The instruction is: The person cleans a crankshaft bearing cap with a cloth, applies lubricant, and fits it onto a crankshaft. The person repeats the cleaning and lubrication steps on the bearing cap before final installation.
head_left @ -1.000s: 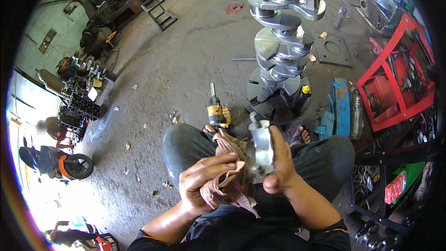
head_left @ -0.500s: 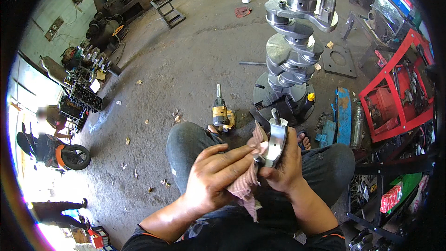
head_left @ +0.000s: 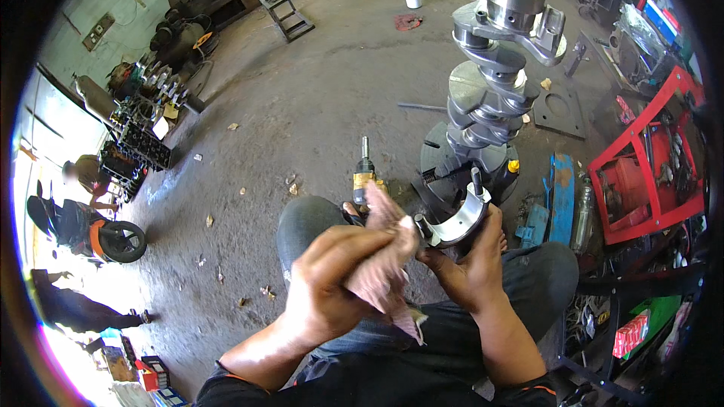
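My right hand is closed around a curved metal bearing cap with a shiny half-round shell inside and a bolt standing at each end. The cap's open curve faces up and to the left. My left hand grips a crumpled pinkish-brown rag, whose upper end is beside the cap's left bolt. Whether the rag touches the bolt I cannot tell. Beyond my hands, a large crankshaft stands upright on a round dark base. A yellow and black impact wrench is partly hidden behind the rag.
To the right stand a red metal frame and a blue metal bar. A flat plate with a hole lies behind them. At the left are engine parts, a motorbike and people. A small metal frame lies farther off.
My left hand and the rag have drawn away from the shell, to the left. The cap has turned in my right hand, its curve now facing more upward. The whole view has shifted slightly.
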`<state>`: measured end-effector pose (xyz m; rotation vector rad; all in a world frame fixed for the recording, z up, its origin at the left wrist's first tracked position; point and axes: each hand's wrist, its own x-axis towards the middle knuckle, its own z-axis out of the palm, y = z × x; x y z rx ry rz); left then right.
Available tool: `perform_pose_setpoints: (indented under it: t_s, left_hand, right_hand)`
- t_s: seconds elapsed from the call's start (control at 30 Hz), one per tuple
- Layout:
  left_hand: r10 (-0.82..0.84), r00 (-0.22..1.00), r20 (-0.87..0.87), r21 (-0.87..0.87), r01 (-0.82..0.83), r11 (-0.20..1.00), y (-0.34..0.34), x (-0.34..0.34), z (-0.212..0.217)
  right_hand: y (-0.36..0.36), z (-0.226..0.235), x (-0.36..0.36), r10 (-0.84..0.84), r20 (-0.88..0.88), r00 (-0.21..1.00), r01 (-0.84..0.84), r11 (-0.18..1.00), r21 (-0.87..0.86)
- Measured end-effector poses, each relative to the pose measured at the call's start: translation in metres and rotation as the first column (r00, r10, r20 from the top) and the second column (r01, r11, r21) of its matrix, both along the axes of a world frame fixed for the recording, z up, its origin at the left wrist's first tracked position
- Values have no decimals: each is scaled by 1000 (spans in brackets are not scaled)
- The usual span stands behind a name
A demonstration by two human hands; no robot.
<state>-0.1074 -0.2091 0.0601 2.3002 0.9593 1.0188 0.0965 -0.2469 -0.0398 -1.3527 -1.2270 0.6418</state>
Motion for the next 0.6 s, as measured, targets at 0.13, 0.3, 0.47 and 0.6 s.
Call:
perform_pose_setpoints:
  t_s: [0.13, 0.3, 0.47, 0.6]
  left_hand:
    - [-119, 984, -131, -21, 118, 993, -5, 11, -4]
    - [-69, 980, -187, -18, 67, 998, -8, 17, -10]
    - [-144, 969, -201, -58, 135, 989, -5, 6, -10]
    - [-178, 962, -206, -127, 154, 980, -4, -16, -16]
  right_hand:
    - [-2, 1, -4, 10, 46, 999, -9, 1000, -20]
    - [-8, 5, 1, -42, 283, 958, 41, 999, 11]
    - [-5, -2, 0, -80, 214, 974, 72, 996, 45]
    - [-7, -8, -4, -56, 338, 939, 26, 995, 94]
